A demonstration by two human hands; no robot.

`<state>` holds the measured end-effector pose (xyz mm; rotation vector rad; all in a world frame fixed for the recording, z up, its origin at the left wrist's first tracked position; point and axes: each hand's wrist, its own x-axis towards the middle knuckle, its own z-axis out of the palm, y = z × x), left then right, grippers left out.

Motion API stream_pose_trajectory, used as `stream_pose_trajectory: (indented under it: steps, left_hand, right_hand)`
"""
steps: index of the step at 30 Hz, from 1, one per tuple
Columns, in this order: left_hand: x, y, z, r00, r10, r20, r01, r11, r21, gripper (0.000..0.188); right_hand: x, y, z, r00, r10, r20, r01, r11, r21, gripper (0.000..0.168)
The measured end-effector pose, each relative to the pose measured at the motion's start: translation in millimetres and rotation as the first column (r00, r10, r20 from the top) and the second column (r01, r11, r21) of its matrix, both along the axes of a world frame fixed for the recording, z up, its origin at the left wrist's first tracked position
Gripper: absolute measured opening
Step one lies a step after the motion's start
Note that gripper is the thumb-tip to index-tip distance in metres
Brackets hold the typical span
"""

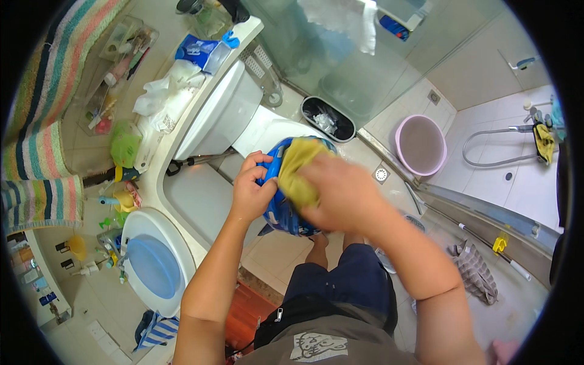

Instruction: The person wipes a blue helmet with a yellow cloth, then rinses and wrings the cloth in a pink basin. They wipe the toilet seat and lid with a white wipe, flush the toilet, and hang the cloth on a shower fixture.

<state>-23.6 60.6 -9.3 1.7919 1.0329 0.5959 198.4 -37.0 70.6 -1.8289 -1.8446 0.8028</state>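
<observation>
A rounded blue patterned object [272, 214], which looks like a helmet, is held up in front of my body. My left hand [253, 187] grips its left rim, thumb on the near side and fingers curled over the edge. Against its upper surface lies a yellow-green cloth [299, 164], bunched under my right hand [337, 191]. Motion blurs that hand and the cloth, and together they cover much of the object. Behind it, the white toilet [269, 130] is partly hidden.
A narrow black trash bin [315, 112] stands beside the toilet, near the glass shower panel [365, 82]. Farther right is a pink basin [419, 146]. On the left, a blue basin [153, 269] sits in the washbasin [182, 255]. A grey rag [474, 273] lies near a pole [479, 239].
</observation>
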Motion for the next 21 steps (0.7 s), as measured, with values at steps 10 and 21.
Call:
stream_pose_trajectory:
  steps: [10,21]
  left_hand:
    - [49.8,-2.6,-4.8,0.987,0.152,-0.051,-0.152,0.988,-0.001,0.031]
    - [46.8,-14.6,-15.5,0.982,0.176,-0.068,-0.179,0.983,-0.036,0.038]
  right_hand:
    - [-55.5,-66.5,-44.5,0.917,-0.078,0.391,0.009,0.984,0.175,0.048]
    - [-68.6,-122.4,-70.9,0.924,-0.17,0.341,0.064,0.952,0.301,0.04]
